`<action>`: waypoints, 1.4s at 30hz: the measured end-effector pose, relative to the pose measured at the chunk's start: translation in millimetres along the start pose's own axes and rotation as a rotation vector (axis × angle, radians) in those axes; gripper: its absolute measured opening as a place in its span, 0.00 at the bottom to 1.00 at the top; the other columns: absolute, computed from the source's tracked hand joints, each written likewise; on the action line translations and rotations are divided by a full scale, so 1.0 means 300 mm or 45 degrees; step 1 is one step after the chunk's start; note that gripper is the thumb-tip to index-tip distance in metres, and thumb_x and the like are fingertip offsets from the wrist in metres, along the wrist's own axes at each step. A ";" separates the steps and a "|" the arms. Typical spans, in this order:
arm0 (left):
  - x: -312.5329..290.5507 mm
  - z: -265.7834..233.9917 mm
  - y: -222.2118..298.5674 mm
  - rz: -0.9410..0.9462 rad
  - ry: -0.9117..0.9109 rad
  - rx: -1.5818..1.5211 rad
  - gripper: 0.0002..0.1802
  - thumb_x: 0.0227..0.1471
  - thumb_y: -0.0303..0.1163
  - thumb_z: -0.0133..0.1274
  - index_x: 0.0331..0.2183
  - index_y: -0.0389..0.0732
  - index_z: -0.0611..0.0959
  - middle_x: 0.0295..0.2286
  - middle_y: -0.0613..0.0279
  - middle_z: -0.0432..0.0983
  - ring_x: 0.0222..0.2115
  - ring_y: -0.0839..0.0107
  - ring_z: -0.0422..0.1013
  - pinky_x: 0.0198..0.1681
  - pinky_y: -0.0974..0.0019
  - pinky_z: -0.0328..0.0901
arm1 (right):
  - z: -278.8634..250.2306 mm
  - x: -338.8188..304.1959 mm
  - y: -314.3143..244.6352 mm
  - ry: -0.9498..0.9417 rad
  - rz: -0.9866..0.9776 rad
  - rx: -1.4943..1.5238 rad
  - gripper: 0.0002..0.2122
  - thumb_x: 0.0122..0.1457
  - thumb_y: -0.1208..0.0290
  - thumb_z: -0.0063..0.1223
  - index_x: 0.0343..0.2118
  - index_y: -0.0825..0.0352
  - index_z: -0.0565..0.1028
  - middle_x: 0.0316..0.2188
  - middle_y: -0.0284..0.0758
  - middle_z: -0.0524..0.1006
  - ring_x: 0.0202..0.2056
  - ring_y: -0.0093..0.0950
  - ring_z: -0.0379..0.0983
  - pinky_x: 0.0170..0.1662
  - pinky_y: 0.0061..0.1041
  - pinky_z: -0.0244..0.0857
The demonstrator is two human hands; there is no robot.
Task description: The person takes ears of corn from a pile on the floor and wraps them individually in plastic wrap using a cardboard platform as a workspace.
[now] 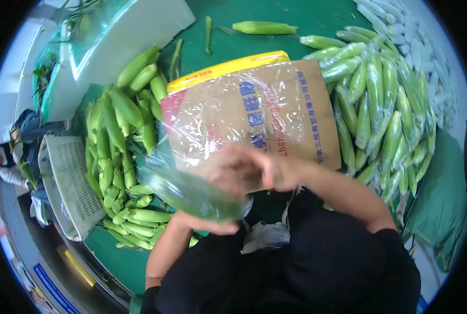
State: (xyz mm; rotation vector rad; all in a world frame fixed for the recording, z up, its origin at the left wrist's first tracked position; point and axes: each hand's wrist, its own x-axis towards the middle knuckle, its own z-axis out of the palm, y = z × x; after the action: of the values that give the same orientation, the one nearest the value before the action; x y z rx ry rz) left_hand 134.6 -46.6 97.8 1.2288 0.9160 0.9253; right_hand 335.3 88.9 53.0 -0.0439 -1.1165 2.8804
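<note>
An ear of corn in green husk (191, 194), loosely covered by clear plastic film, lies slanted in front of my body and is blurred by motion. My left hand (210, 224) grips it from below, near its lower right end. Just above that end is my right hand (262, 166), its fingers bent and smeared by motion, so whether they pinch the film does not show. Beneath both hands lies a brown printed paper sack (296, 115) covered with clear film, on top of a yellow printed package (233, 65).
Unwrapped green corn (121, 112) is heaped at left, beside a white plastic crate (71, 183) and a white foam box (123, 42). Film-wrapped corn (380, 99) is piled at right. A lone ear (265, 27) lies at the far side of the green surface. People (21, 162) show at far left.
</note>
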 end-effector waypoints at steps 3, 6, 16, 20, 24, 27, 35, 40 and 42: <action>0.116 -0.022 0.069 0.186 0.246 0.765 0.43 0.36 0.48 0.71 0.50 0.36 0.73 0.42 0.56 0.68 0.46 0.57 0.64 0.54 0.54 0.58 | 0.047 -0.016 0.086 0.212 -0.103 -0.300 0.46 0.49 0.59 0.72 0.66 0.67 0.54 0.59 0.38 0.68 0.54 0.28 0.68 0.58 0.31 0.62; 0.069 -0.043 -0.018 0.030 0.824 1.402 0.52 0.39 0.59 0.68 0.58 0.38 0.68 0.54 0.54 0.65 0.55 0.53 0.61 0.59 0.52 0.55 | 0.020 -0.047 0.040 0.254 -0.032 -0.161 0.33 0.51 0.62 0.71 0.58 0.69 0.68 0.50 0.36 0.76 0.50 0.27 0.72 0.56 0.31 0.65; 0.130 -0.048 -0.036 0.342 1.136 -0.253 0.14 0.66 0.39 0.41 0.35 0.39 0.75 0.32 0.54 0.76 0.34 0.63 0.72 0.48 0.58 0.66 | 0.048 -0.095 -0.053 0.223 0.024 -0.543 0.43 0.53 0.62 0.64 0.69 0.64 0.51 0.60 0.44 0.65 0.57 0.36 0.66 0.56 0.33 0.62; -0.018 -0.203 -0.169 -0.036 1.497 0.974 0.16 0.63 0.29 0.48 0.51 0.34 0.75 0.47 0.55 0.74 0.50 0.64 0.68 0.56 0.61 0.61 | -0.110 -0.206 -0.232 0.964 -0.118 -1.430 0.38 0.53 0.64 0.64 0.66 0.62 0.60 0.63 0.41 0.64 0.61 0.34 0.62 0.63 0.34 0.57; -0.473 -0.486 -0.410 -0.758 2.318 1.230 0.19 0.56 0.42 0.58 0.44 0.39 0.82 0.43 0.52 0.77 0.43 0.57 0.72 0.50 0.56 0.65 | -0.429 -0.782 -0.667 1.935 -0.099 -2.342 0.40 0.52 0.52 0.61 0.67 0.60 0.60 0.64 0.43 0.63 0.63 0.40 0.60 0.66 0.38 0.50; -0.754 -0.545 -0.568 -1.319 1.594 1.502 0.26 0.44 0.30 0.58 0.49 0.46 0.79 0.49 0.52 0.73 0.51 0.49 0.67 0.52 0.50 0.64 | -0.605 -1.283 -0.992 2.131 1.120 -2.673 0.42 0.51 0.43 0.59 0.67 0.58 0.60 0.64 0.45 0.63 0.64 0.44 0.58 0.68 0.41 0.45; -0.776 -0.458 -0.468 -1.185 0.657 2.070 0.31 0.43 0.28 0.56 0.53 0.53 0.76 0.49 0.62 0.71 0.56 0.60 0.63 0.62 0.53 0.53 | -0.726 -0.901 -0.592 1.773 0.022 -2.711 0.14 0.62 0.69 0.54 0.50 0.66 0.77 0.55 0.40 0.74 0.58 0.37 0.68 0.62 0.32 0.57; -0.654 -0.446 -0.355 -1.504 0.264 1.671 0.36 0.32 0.41 0.67 0.48 0.46 0.79 0.48 0.53 0.72 0.51 0.50 0.68 0.54 0.53 0.64 | -0.288 -0.383 -0.340 1.366 -0.320 -2.236 0.11 0.59 0.70 0.57 0.43 0.67 0.78 0.46 0.38 0.77 0.49 0.35 0.73 0.55 0.32 0.64; -0.699 -0.400 -0.229 -1.477 0.646 1.378 0.41 0.34 0.35 0.67 0.53 0.39 0.75 0.55 0.49 0.68 0.51 0.50 0.70 0.53 0.54 0.67 | -0.213 -0.311 -0.320 1.460 -0.040 -1.816 0.11 0.59 0.66 0.58 0.38 0.69 0.77 0.38 0.38 0.76 0.40 0.36 0.74 0.47 0.33 0.68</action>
State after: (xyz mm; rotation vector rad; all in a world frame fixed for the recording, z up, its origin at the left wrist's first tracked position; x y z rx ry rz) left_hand -46.3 -207.2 30.7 0.9771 2.3562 -0.3273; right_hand 435.0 197.3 71.3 -1.3500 -2.1903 0.9440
